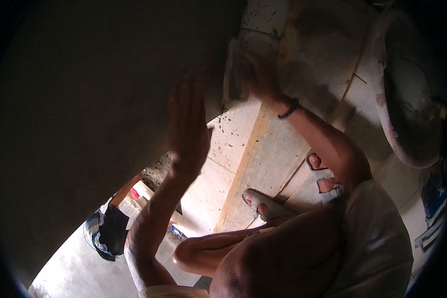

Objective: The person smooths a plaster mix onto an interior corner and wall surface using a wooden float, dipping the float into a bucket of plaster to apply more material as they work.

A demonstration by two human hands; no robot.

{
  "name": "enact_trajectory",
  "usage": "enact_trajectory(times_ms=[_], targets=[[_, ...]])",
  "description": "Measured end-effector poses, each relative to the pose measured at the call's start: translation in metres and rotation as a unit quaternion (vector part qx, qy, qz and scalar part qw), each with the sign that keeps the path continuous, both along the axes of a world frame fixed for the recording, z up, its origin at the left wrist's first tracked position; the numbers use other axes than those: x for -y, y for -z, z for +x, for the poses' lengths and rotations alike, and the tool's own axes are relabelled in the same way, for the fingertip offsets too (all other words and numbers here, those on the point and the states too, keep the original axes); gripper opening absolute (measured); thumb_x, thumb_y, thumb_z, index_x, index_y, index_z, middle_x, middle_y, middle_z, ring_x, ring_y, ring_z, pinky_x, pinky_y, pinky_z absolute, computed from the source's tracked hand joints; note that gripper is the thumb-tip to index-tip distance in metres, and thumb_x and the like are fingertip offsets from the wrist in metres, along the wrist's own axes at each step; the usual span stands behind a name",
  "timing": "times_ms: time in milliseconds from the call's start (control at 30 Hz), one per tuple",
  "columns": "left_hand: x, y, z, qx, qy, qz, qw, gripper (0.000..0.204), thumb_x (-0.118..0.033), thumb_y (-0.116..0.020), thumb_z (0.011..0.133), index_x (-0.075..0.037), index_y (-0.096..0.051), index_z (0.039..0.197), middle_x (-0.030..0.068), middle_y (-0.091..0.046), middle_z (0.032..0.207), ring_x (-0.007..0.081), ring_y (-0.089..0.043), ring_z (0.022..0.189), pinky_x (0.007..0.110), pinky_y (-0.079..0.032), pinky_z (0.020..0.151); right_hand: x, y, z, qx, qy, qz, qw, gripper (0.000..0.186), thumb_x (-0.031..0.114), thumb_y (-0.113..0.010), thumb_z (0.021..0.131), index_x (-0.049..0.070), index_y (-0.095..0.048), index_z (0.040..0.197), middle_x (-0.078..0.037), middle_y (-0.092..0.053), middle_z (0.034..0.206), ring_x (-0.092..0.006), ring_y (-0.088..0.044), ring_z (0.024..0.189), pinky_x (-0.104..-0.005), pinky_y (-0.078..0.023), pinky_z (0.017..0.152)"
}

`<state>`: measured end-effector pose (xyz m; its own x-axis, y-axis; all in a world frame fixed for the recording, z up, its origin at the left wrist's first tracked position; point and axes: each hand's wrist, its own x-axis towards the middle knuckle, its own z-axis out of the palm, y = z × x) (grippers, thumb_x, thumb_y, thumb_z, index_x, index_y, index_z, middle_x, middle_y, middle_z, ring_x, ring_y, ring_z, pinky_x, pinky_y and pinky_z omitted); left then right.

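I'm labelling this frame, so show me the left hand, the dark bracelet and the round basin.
Left hand [187, 129]: head view, on the back of the hand.
Dark bracelet [291, 110]: head view, on its band.
Round basin [384, 102]: head view, on its near-side rim.

The person wears a pale, loose sleeve [382, 233], a dark beaded bracelet [289, 110] and greyish strapped sandals [323, 174].

The left grip [188, 130] is flat, fingers [185, 99] straight; the shadowed right grip [257, 75] extends from a bent elbow [356, 169].
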<state>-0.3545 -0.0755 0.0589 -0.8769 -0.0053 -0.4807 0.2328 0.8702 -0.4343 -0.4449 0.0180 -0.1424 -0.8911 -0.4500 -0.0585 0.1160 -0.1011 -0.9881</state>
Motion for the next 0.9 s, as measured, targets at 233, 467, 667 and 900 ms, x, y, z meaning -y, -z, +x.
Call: enact_trajectory(times_ms=[233, 467, 667, 900], targets=[[-0.021, -0.082, 0.161, 0.137, -0.234, 0.044, 0.961, 0.076, -0.038, -0.07, 0.081, 0.005, -0.041, 0.137, 0.0237, -0.037, 0.146, 0.0439, -0.024, 0.14, 0.062, -0.009, 0.115, 0.032, 0.009, -0.039, -0.02, 0.026, 0.012, 0.999, 0.046, 0.014, -0.058, 0.091, 0.005, -0.051, 0.135, -0.015, -0.066, 0.11, -0.0192, -0.063, 0.099, -0.035, -0.052, 0.084], [-0.027, -0.095, 0.201, 0.163, -0.326, 0.074, 0.928, 0.07, -0.04, -0.062, 0.088, 0.005, -0.041, 0.138, 0.0223, -0.045, 0.141, 0.0428, -0.033, 0.136, 0.059, -0.009, 0.115, 0.038, -0.034, 0.138, -0.016, -0.024, 0.027, 0.999, 0.05, 0.013, -0.062, 0.087, 0.001, -0.05, 0.134, -0.022, -0.062, 0.1, -0.032, -0.063, 0.093, -0.0401, -0.05, 0.081], [-0.027, -0.108, 0.2, 0.131, -0.356, 0.117, 0.918, 0.068, -0.038, -0.06, 0.09, 0.003, -0.039, 0.14, 0.0225, -0.046, 0.14, 0.0414, -0.037, 0.134, 0.057, -0.014, 0.115, -0.006, -0.031, 0.057, 0.084, -0.02, 0.088, 0.992, 0.051, 0.028, -0.065, 0.09, 0.002, -0.053, 0.132, -0.016, -0.064, 0.115, -0.0233, -0.063, 0.098, -0.0364, -0.05, 0.087], [-0.029, -0.098, 0.201, 0.169, -0.315, 0.138, 0.924, 0.069, -0.04, -0.06, 0.09, 0.004, -0.04, 0.139, 0.0211, -0.047, 0.14, 0.0408, -0.038, 0.133, 0.058, -0.015, 0.114, 0.037, 0.036, -0.028, -0.31, 0.107, 0.137, 0.935, 0.05, 0.022, -0.063, 0.088, 0.007, -0.052, 0.135, -0.017, -0.066, 0.104, -0.0289, -0.064, 0.091, -0.0395, -0.05, 0.083]])
